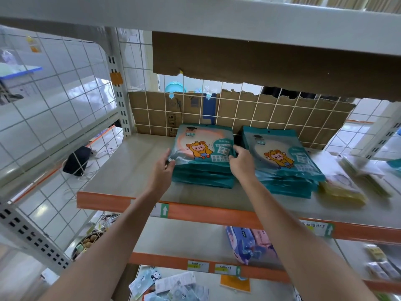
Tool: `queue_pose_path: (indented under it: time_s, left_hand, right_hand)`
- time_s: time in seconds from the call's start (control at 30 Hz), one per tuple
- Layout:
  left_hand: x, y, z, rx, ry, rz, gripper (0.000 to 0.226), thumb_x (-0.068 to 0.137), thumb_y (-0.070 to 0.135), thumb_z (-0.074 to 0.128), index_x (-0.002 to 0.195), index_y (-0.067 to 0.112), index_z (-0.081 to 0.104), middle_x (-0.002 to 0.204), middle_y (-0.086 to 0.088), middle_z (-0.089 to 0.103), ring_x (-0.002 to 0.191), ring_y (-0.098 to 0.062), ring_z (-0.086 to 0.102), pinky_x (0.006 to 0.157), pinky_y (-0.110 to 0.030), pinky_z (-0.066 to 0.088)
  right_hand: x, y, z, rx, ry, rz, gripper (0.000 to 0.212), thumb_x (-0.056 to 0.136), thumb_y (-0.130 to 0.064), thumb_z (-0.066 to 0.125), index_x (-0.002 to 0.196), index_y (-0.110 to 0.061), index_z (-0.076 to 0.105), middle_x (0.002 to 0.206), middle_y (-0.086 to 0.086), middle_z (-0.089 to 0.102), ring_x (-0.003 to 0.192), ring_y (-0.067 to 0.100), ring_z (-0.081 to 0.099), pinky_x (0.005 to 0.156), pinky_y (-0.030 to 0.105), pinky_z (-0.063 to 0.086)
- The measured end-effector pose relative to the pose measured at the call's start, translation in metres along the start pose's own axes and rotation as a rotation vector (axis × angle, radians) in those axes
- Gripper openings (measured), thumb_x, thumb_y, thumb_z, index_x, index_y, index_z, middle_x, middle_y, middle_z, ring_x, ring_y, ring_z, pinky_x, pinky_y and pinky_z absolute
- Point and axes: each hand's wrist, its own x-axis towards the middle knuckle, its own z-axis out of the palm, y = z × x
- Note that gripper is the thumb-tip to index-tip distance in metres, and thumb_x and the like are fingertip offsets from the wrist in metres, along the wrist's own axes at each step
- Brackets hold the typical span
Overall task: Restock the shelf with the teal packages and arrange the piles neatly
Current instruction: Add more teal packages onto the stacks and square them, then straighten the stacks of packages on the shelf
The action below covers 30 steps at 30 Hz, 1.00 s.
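At the centre of the frame we hold the top teal package (201, 148) of the left pile (204, 177) on the shelf (128, 168); our left grip (163, 165) pinches its lower-left corner; our right grip (240, 161) curls its fingers over its right edge; the right pile (286, 170) lies just beside, right of centre; yellow packets (342, 190) lie further right.

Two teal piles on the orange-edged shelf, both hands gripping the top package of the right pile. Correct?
One thing is off: the head view shows the left hand and right hand gripping the top package of the left pile, not the right pile. Two teal piles on the orange-edged shelf stands.
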Motion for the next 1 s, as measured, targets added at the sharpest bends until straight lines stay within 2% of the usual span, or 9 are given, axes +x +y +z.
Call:
queue_pose_path:
  time_s: [0.1, 0.13, 0.23, 0.3, 0.4, 0.5, 0.57, 0.73, 1.0]
  left_hand:
    - [-0.001, 0.001, -0.001, 0.002, -0.015, -0.007, 0.047, 0.099, 0.007, 0.036, 0.144, 0.001, 0.024, 0.128, -0.008, 0.044, 0.106, -0.021, 0.052, 0.079, -0.019, 0.051]
    - [0.000, 0.001, -0.003, 0.009, -0.015, -0.004, 0.048, 0.099, 0.008, 0.038, 0.145, 0.001, 0.023, 0.131, -0.009, 0.044, 0.110, -0.023, 0.052, 0.084, -0.023, 0.051]
    - [0.001, 0.003, -0.009, 0.107, -0.028, 0.033, 0.053, 0.097, 0.016, 0.044, 0.145, 0.005, 0.024, 0.147, -0.015, 0.034, 0.130, -0.031, 0.040, 0.102, -0.048, 0.041]
    - [0.003, 0.010, -0.013, 0.282, -0.037, 0.115, 0.054, 0.097, 0.020, 0.046, 0.145, 0.008, 0.026, 0.149, -0.012, 0.031, 0.135, -0.027, 0.033, 0.105, -0.048, 0.038]
    - [0.010, 0.023, -0.016, 0.534, -0.074, 0.267, 0.056, 0.095, 0.026, 0.049, 0.145, 0.013, 0.028, 0.153, -0.007, 0.024, 0.138, -0.025, 0.025, 0.110, -0.046, 0.031]
    - [0.019, 0.037, -0.011, 0.754, -0.124, 0.379, 0.060, 0.093, 0.032, 0.052, 0.146, 0.019, 0.027, 0.154, -0.006, 0.021, 0.141, -0.024, 0.019, 0.114, -0.040, 0.017]
    - [0.021, 0.047, -0.002, 0.847, -0.164, 0.452, 0.063, 0.092, 0.034, 0.053, 0.146, 0.018, 0.025, 0.154, -0.007, 0.021, 0.142, -0.025, 0.018, 0.114, -0.040, 0.014]
    - [0.016, 0.067, 0.043, 0.944, -0.254, 0.566, 0.063, 0.092, 0.041, 0.050, 0.147, 0.022, 0.025, 0.155, -0.004, 0.021, 0.142, -0.022, 0.017, 0.115, -0.041, 0.012]
    - [-0.015, 0.096, 0.146, 0.968, -0.375, 0.666, 0.060, 0.094, 0.048, 0.041, 0.145, 0.020, 0.028, 0.154, -0.003, 0.023, 0.142, -0.022, 0.019, 0.115, -0.041, 0.012]
  right_hand:
    - [0.001, 0.002, 0.001, 0.004, -0.016, 0.002, 0.044, 0.096, -0.009, 0.047, 0.140, -0.008, 0.041, 0.134, 0.010, 0.053, 0.119, 0.023, 0.052, 0.089, 0.027, 0.042]
    - [0.001, 0.002, 0.000, 0.004, -0.019, -0.001, 0.045, 0.096, -0.010, 0.048, 0.140, -0.008, 0.040, 0.134, 0.011, 0.052, 0.119, 0.023, 0.052, 0.091, 0.027, 0.043]
    - [-0.002, -0.002, -0.004, 0.008, -0.007, -0.045, 0.051, 0.096, -0.011, 0.049, 0.143, -0.007, 0.033, 0.139, 0.014, 0.045, 0.124, 0.024, 0.047, 0.101, 0.033, 0.043]
    - [-0.003, -0.006, -0.011, -0.069, 0.017, -0.123, 0.053, 0.095, -0.013, 0.051, 0.144, -0.006, 0.032, 0.141, 0.013, 0.043, 0.126, 0.023, 0.044, 0.102, 0.032, 0.040]
    - [-0.003, -0.004, -0.027, -0.286, 0.045, -0.238, 0.057, 0.093, -0.020, 0.054, 0.144, -0.007, 0.031, 0.143, 0.012, 0.041, 0.132, 0.024, 0.038, 0.110, 0.039, 0.033]
    - [-0.005, 0.007, -0.049, -0.523, 0.025, -0.262, 0.059, 0.094, -0.031, 0.051, 0.145, -0.011, 0.028, 0.149, 0.011, 0.033, 0.140, 0.026, 0.025, 0.115, 0.043, 0.020]
    - [-0.009, 0.018, -0.065, -0.624, 0.005, -0.258, 0.061, 0.094, -0.037, 0.050, 0.146, -0.014, 0.026, 0.152, 0.012, 0.028, 0.143, 0.028, 0.018, 0.116, 0.045, 0.015]
    - [-0.023, 0.046, -0.107, -0.747, -0.030, -0.240, 0.063, 0.093, -0.043, 0.049, 0.146, -0.020, 0.025, 0.156, 0.011, 0.015, 0.144, 0.029, 0.009, 0.116, 0.046, 0.008]
    - [-0.057, 0.115, -0.181, -0.753, -0.033, -0.095, 0.066, 0.092, -0.042, 0.051, 0.148, -0.023, 0.021, 0.157, 0.007, 0.012, 0.145, 0.028, 0.007, 0.116, 0.047, 0.008]
